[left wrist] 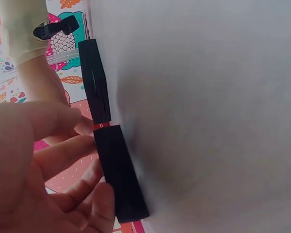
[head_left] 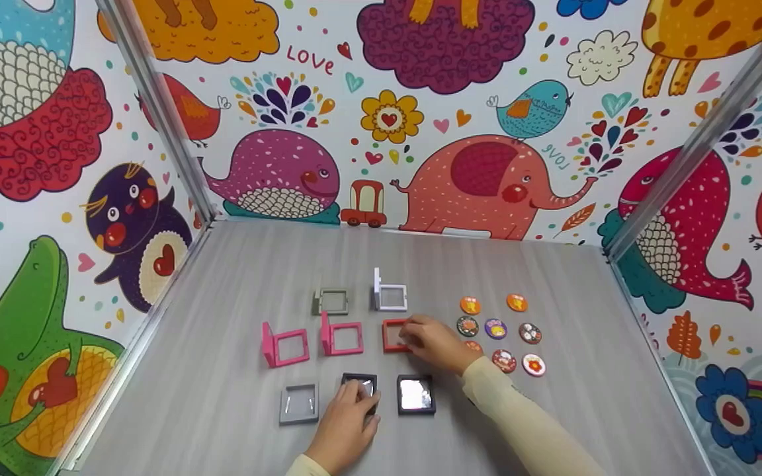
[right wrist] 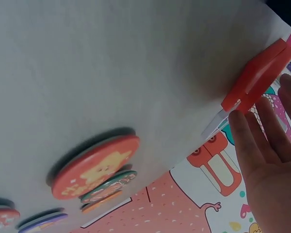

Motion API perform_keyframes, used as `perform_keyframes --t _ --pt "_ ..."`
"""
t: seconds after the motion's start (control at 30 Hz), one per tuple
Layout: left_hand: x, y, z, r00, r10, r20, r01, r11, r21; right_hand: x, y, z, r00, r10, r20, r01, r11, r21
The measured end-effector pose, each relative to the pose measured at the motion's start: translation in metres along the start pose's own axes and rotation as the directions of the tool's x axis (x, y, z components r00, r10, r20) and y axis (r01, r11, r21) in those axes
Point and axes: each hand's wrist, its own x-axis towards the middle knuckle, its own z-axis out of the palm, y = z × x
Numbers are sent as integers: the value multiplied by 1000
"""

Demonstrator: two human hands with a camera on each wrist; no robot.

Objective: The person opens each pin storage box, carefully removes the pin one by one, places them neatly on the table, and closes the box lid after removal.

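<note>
In the head view my left hand (head_left: pixel 344 423) rests over a small black square case (head_left: pixel 360 377), covering much of it. The left wrist view shows my fingers along the upper side of that black case (left wrist: pixel 121 172). My right hand (head_left: pixel 439 340) is at the right side of a red square case (head_left: pixel 391 336), fingertips touching it. From the right wrist, my fairly straight fingers lie along the red case (right wrist: pixel 257 75), beside a clear strip at its end. A second black case (head_left: pixel 415 395) with a shiny window sits right of my left hand.
Two pink cases (head_left: pixel 342 338), a green case (head_left: pixel 333 301) and a lavender case (head_left: pixel 391 297) stand with lids raised. A grey case (head_left: pixel 299 403) lies at front left. Several round badges (head_left: pixel 504 360) lie on the right. Printed panels (head_left: pixel 381 165) border the grey table (head_left: pixel 222 277).
</note>
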Motion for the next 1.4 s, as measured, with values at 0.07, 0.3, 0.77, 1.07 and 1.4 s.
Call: perform_keyframes --t 0.07,0.3,0.77,1.07,1.4 --pt "0 0 0 1000 -8 8 9 1000 -3 0 -1 1 1000 25 14 -25 1000 4" --pt "-1 0 -3 997 -51 61 53 998 -37 -1 3 6 994 98 39 -101 991 83" --pt "2 -9 -41 998 -55 -34 54 997 -47 0 8 19 991 135 1 -134 982 132" --pt "26 -91 -124 846 -202 -493 231 973 -2 -6 11 14 991 134 -15 -131 984 121" --pt "25 -139 -117 788 -502 -357 491 862 -129 -9 9 11 987 162 11 -163 978 130"
